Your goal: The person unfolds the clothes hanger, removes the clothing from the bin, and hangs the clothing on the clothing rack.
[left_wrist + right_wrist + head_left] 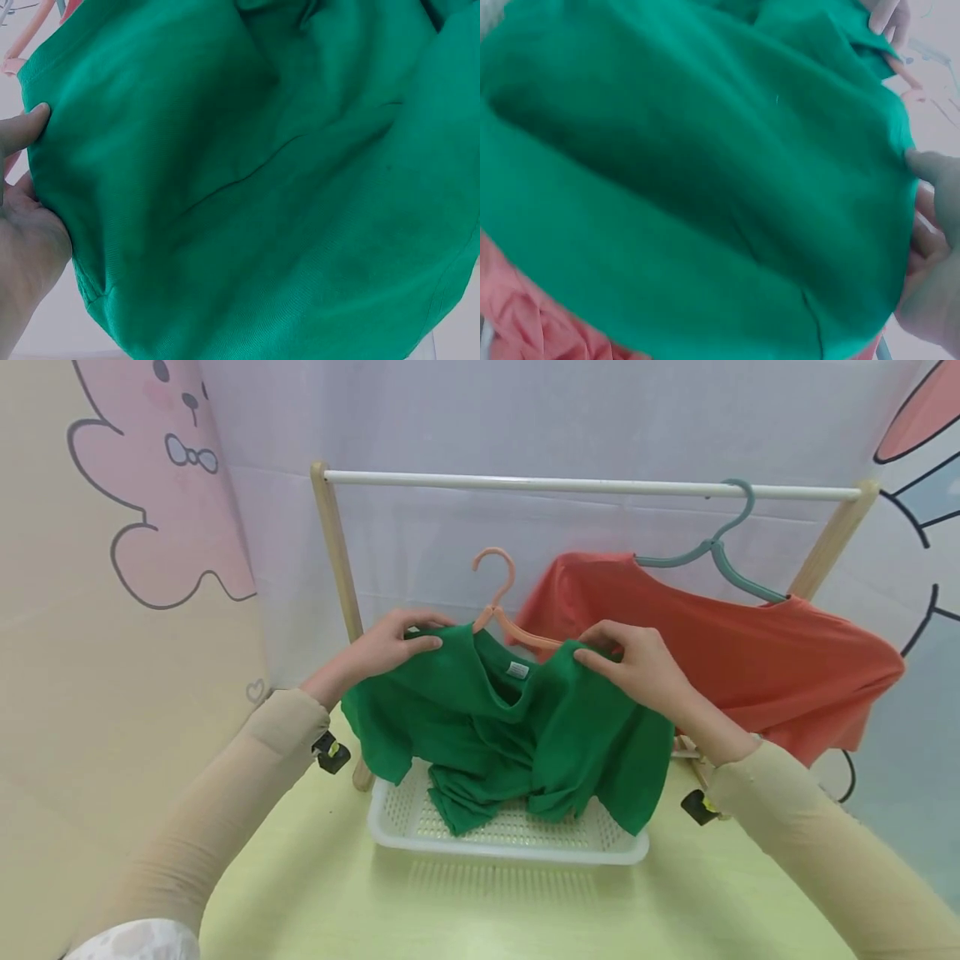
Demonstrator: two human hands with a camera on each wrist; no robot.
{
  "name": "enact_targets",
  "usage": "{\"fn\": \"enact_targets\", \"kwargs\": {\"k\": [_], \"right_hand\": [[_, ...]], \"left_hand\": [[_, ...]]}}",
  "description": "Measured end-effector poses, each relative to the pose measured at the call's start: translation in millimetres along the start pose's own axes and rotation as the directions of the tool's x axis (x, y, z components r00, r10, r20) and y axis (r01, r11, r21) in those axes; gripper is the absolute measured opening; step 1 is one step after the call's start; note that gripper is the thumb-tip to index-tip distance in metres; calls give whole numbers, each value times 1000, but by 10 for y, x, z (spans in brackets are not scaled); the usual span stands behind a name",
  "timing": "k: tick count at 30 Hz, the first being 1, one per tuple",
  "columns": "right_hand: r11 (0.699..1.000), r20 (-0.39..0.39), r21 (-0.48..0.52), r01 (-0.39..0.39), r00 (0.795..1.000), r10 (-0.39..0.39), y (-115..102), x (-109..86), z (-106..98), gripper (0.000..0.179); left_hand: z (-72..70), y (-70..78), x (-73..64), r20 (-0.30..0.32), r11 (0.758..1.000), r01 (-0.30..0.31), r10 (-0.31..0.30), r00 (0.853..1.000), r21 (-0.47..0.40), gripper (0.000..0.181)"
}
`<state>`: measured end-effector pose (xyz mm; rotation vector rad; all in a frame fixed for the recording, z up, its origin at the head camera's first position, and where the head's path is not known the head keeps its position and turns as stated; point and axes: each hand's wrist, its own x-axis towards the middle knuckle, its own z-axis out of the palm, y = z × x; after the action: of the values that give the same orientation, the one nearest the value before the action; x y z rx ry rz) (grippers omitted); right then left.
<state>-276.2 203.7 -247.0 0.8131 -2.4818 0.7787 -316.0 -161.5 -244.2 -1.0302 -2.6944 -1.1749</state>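
A green T-shirt (pixel 487 735) hangs between my two hands, its lower part bunched over a white basket (pixel 510 850). Inside its neckline is an orange hanger (pixel 525 635), hook up and off the rod. My left hand (pixel 390 647) pinches the shirt's left shoulder between thumb and fingers. On the other shoulder, my right hand (pixel 637 664) grips the cloth, thumb in front and fingers behind. Green cloth (pixel 247 180) fills most of the left wrist view, with the left thumb at its edge. The right wrist view shows the right thumb pressed on the shirt (pixel 705 165).
A rack with a white rod (pixel 525 483) and wooden posts (pixel 337 547) stands behind the basket. At its right, a red shirt (pixel 720 660) hangs from a blue-green hanger (pixel 712 545) hooked on the rod. Under everything is a pale yellow table (pixel 480 918).
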Motion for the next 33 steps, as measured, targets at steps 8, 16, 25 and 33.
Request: {"fn": "enact_targets", "kwargs": {"k": [8,16,25,33], "right_hand": [[990,-74,60,-131,988,135,-153,-29,83,22],[995,-181,16,-102,978,103,-143,-60,157,24],[999,-255,4,-48,966,47,-58,-99,155,25],[998,-263,38,-54,963,62,59,-197,73,23]], "left_hand": [[-11,23,21,-27,1000,12,-12,1000,7,34],[8,34,36,-55,999,14,-12,998,31,35],[3,73,55,-218,999,-12,19,976,36,23],[-66,68,17,-340,996,-20,50,939,91,20]]}}
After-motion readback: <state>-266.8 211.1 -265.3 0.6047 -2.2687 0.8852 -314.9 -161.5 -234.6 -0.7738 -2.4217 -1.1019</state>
